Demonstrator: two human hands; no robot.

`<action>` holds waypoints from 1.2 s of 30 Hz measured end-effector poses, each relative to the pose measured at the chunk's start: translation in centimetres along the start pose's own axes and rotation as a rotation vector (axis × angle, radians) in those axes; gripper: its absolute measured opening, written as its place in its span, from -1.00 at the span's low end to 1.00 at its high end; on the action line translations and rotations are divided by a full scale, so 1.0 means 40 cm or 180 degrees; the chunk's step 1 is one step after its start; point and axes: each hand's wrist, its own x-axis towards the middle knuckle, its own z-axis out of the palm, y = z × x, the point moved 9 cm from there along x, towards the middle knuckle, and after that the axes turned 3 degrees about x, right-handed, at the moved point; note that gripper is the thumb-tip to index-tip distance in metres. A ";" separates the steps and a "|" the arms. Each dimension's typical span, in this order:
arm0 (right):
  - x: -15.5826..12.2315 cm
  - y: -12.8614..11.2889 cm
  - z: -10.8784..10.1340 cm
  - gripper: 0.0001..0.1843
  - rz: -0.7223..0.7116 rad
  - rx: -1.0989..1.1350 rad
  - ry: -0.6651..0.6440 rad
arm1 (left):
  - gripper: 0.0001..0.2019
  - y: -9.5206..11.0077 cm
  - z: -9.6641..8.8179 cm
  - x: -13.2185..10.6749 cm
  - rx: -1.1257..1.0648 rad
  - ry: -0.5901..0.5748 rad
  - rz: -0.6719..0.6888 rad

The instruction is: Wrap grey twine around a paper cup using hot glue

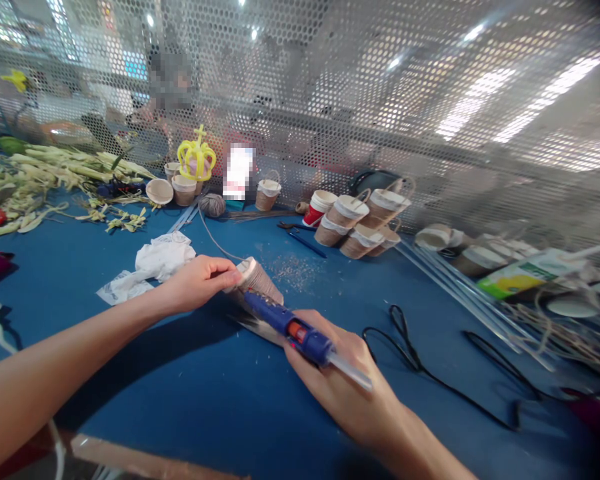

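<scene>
My left hand is closed round the rim end of a paper cup wrapped in brown twine, which lies on its side on the blue table. A strand of twine runs from the cup back to a twine ball. My right hand grips a blue glue gun with a clear glue stick out of its back, its nozzle against the cup's side.
Several twine-wrapped cups and a red cup stand behind. A yellow crown, crumpled white plastic, pale leaf strips, clear glue sticks and a black cord lie around. A mesh screen backs the table; a person sits beyond it.
</scene>
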 end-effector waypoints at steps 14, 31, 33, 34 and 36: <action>-0.004 -0.003 0.001 -0.94 -0.0042 -0.0047 -0.0033 | -0.70 0.006 0.001 0.000 -0.0023 0.0008 0.0084; -0.002 0.009 -0.010 -0.92 0.0121 0.0005 0.0053 | -0.70 0.008 0.005 0.000 -0.0055 -0.0064 0.0125; -0.002 0.008 -0.006 -0.92 0.0102 0.0039 0.0028 | -0.71 0.009 0.004 0.000 -0.0047 -0.0056 0.0150; -0.001 0.011 -0.008 -0.92 0.0139 0.0056 0.0059 | -0.70 0.011 0.004 0.000 -0.0047 -0.0055 0.0171; 0.001 0.027 -0.019 -0.94 0.0295 0.0056 0.0170 | -0.69 0.013 0.005 0.000 -0.0064 -0.0063 0.0202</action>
